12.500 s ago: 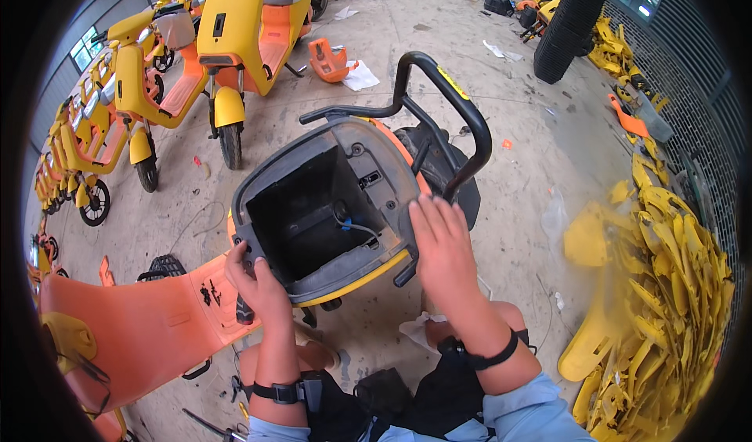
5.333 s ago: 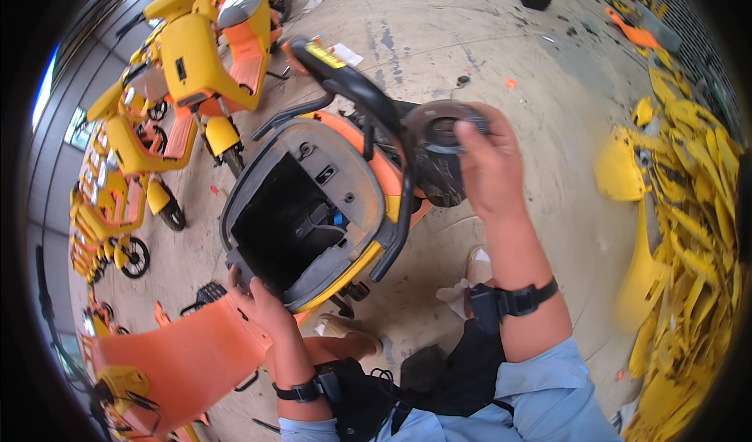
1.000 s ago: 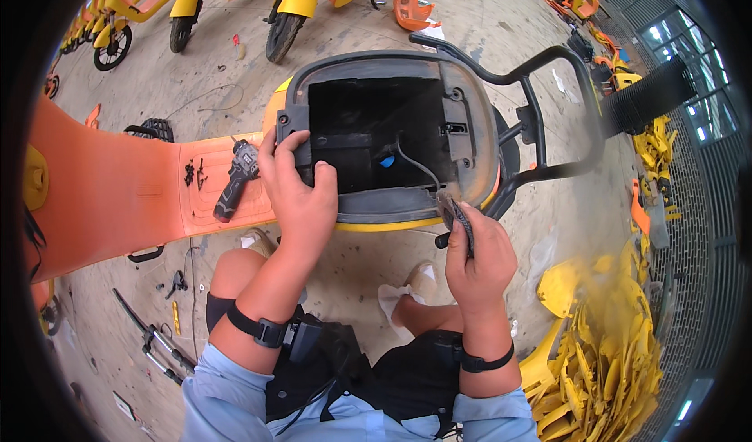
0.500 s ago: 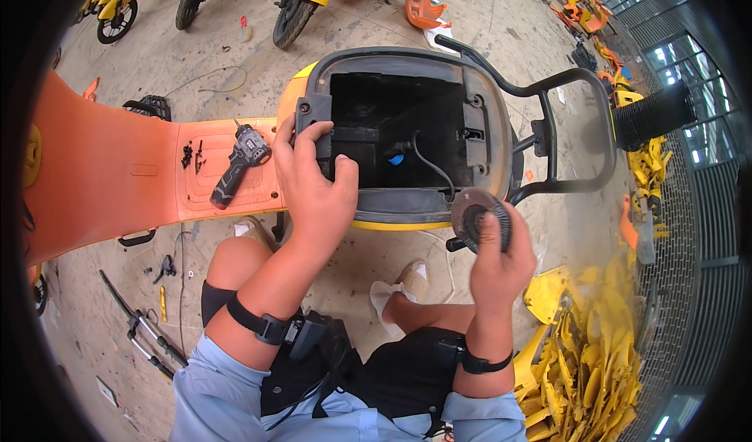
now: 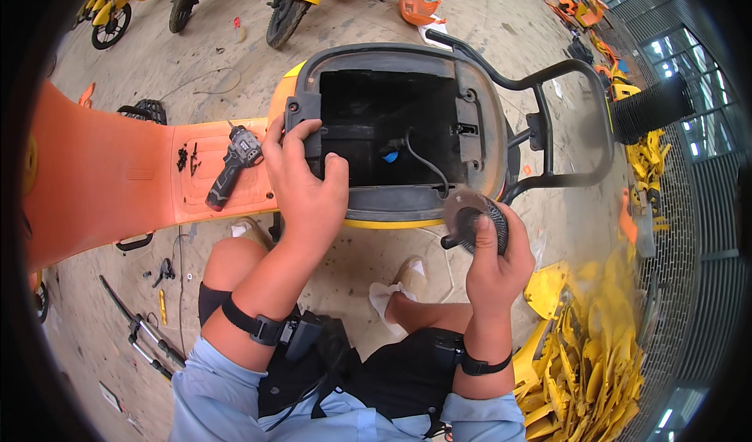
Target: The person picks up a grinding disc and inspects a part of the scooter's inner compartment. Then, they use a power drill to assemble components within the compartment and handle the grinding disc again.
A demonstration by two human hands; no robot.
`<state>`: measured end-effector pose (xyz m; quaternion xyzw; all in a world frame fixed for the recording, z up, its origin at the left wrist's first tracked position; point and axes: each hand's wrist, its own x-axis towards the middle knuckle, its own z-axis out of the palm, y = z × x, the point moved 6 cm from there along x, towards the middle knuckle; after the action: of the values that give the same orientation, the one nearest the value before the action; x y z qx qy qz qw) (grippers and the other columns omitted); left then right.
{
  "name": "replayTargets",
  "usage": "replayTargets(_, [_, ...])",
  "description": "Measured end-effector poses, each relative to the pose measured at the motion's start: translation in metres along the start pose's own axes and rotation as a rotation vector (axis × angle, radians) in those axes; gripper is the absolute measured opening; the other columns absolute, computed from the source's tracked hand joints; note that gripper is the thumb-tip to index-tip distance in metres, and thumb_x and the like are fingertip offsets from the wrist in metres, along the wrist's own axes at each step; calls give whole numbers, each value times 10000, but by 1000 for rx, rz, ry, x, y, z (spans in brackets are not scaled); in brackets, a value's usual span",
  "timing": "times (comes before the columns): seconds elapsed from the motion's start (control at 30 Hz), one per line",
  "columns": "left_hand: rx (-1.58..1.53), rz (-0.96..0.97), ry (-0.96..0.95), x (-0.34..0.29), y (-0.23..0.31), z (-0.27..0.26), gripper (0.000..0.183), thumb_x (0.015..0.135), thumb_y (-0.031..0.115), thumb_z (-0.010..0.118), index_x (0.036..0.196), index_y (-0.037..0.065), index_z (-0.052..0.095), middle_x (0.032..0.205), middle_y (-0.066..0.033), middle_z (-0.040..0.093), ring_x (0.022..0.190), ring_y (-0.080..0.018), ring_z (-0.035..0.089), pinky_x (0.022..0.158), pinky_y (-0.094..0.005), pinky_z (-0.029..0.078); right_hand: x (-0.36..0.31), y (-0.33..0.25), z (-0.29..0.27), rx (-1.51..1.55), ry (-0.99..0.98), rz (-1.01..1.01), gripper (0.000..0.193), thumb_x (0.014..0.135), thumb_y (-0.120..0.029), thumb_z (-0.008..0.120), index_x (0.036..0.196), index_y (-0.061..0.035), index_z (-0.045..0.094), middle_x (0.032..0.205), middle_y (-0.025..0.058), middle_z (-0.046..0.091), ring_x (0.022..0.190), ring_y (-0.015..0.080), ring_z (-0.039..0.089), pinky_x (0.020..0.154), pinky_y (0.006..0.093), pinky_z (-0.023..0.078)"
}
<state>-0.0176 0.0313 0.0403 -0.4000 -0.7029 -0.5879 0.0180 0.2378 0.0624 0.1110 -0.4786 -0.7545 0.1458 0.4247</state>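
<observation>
My right hand [image 5: 500,255] grips a round black disc [image 5: 473,221] with a ridged edge, a brownish face and a dark centre; it is somewhat blurred. The disc is at the near right corner of a scooter's storage box [image 5: 392,201], whose top is uncovered. Resting on the box's front rim, by a black bracket [image 5: 302,117], is my left hand [image 5: 305,191], its fingers spread and thumb apart. A thin grey cable [image 5: 424,160] runs up out of the dark box, near a small blue piece [image 5: 390,157] inside.
On the orange footboard [image 5: 258,199] lie a cordless screwdriver [image 5: 233,168] and several dark screws [image 5: 188,160]. A black tubular rail [image 5: 548,128] sticks out at the box's right. Yellow panels [image 5: 580,356] are heaped at lower right. Parked scooters [image 5: 290,7] stand beyond.
The disc in my right hand has tilted, its face turned more upward. My left hand stays at the box's front rim. The whole view has shifted slightly.
</observation>
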Motion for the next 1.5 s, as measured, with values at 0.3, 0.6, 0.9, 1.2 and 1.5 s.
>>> replayTargets(0.3, [0, -18, -35, -2, -2, -1, 427, 818, 68, 624, 1240, 20, 575, 1435, -254, 377, 1334, -426, 416, 1122, -473, 351, 0, 6, 1, -17, 80, -58, 200, 970, -65, 668, 1144, 33, 680, 930, 140, 732, 822, 191, 697, 753, 290, 550])
replayTargets(0.6, [-7, 3, -26, -2, -1, 0, 427, 818, 63, 624, 1240, 24, 571, 1425, -259, 387, 1321, -428, 431, 1120, -477, 354, 5, 12, -2, 61, -1, 101, 203, 948, -74, 694, 1125, 25, 689, 950, 164, 731, 843, 227, 722, 768, 315, 555])
replayTargets(0.9, [-7, -10, -29, -2, 0, 1, 426, 820, 48, 621, 1243, 28, 571, 1421, -254, 390, 1335, -425, 423, 1128, -477, 347, 2, 22, 0, 112, 47, 63, 211, 960, -84, 686, 1141, 24, 685, 955, 160, 733, 842, 201, 719, 754, 302, 553])
replayTargets(1.2, [-3, -12, -41, -2, 0, 1, 427, 827, 49, 623, 1250, 24, 566, 1442, -264, 371, 1362, -433, 398, 1140, -478, 333, -1, 9, 2, -16, 38, -83, 196, 970, -97, 684, 1126, 21, 688, 955, 138, 733, 849, 170, 699, 773, 300, 546])
replayTargets(1.5, [-22, -37, -87, -1, 2, 1, 425, 832, 50, 616, 1253, 26, 564, 1466, -269, 346, 1395, -426, 360, 1153, -478, 317, -3, 56, -5, 400, 235, 260, 258, 1025, -127, 628, 1209, 52, 613, 1013, 59, 689, 891, 98, 630, 824, 244, 526])
